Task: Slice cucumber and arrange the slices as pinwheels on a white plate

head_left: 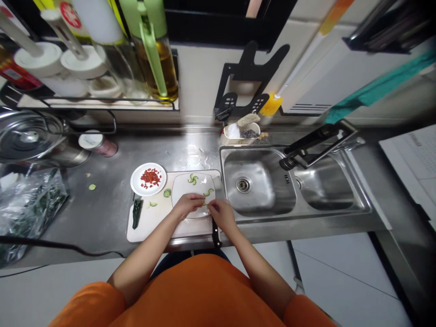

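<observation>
Over the right part of a clear-rimmed white plate, my left hand and my right hand almost meet. My right hand's thumb and fingertips are pinched on a thin green cucumber slice. The fingers of my left hand are drawn together beside it; what they hold, if anything, is too small to make out. On the plate, cucumber slices form a pinwheel, and a curved row of slices lies near my fingertips. The plate rests on a white cutting board, partly hidden by my left arm.
On the board lie a cucumber piece, a cucumber end and a black-handled knife at its right edge. A plate of red goji berries overlaps the board's corner. To the right is a double sink; a plastic bag sits left.
</observation>
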`<state>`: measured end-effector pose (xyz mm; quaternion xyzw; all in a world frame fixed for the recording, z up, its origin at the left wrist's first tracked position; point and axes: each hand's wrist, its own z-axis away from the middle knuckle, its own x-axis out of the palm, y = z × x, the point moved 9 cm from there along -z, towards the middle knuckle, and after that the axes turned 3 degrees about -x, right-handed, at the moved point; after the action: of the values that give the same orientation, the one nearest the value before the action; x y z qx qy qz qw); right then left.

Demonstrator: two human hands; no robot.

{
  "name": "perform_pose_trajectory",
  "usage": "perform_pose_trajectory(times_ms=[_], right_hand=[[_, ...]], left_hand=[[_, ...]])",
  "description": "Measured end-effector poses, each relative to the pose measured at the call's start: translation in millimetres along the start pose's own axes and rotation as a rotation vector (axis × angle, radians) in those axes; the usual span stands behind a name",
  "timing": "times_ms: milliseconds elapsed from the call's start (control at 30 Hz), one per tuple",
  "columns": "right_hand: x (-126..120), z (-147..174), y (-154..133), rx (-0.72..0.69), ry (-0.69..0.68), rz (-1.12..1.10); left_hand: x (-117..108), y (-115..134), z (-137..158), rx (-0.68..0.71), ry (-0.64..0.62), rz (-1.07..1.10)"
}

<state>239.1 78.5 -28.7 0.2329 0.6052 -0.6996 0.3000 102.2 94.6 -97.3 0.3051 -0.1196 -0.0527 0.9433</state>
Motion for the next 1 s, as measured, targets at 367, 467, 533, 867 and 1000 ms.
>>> perform_pose_trajectory(times_ms=[367, 467, 533, 867, 1000], right_hand=[[3.2, -24.4, 35.8, 0.398, -0.088, 0.202], [2.0, -25.7, 35.4, 0.460, -0.105, 0.282], [3.1, -27.1, 34.2, 0.472, -0.119, 0.312], [6.2, -31.6, 27.7, 0.463, -0.126, 0.384], [7.2, -32.0, 26.1, 0.451, -0.118, 0.401]], left_hand=[[6.3, 54.0, -15.2, 0.446, 0.236, -0.564], [9.4, 56.6, -17.5, 0.493, 0.254, -0.652], [10.8, 57.3, -18.4, 0.508, 0.260, -0.698], [12.6, 60.7, -19.7, 0.514, 0.255, -0.787], [15.3, 61.4, -19.2, 0.515, 0.253, -0.828]])
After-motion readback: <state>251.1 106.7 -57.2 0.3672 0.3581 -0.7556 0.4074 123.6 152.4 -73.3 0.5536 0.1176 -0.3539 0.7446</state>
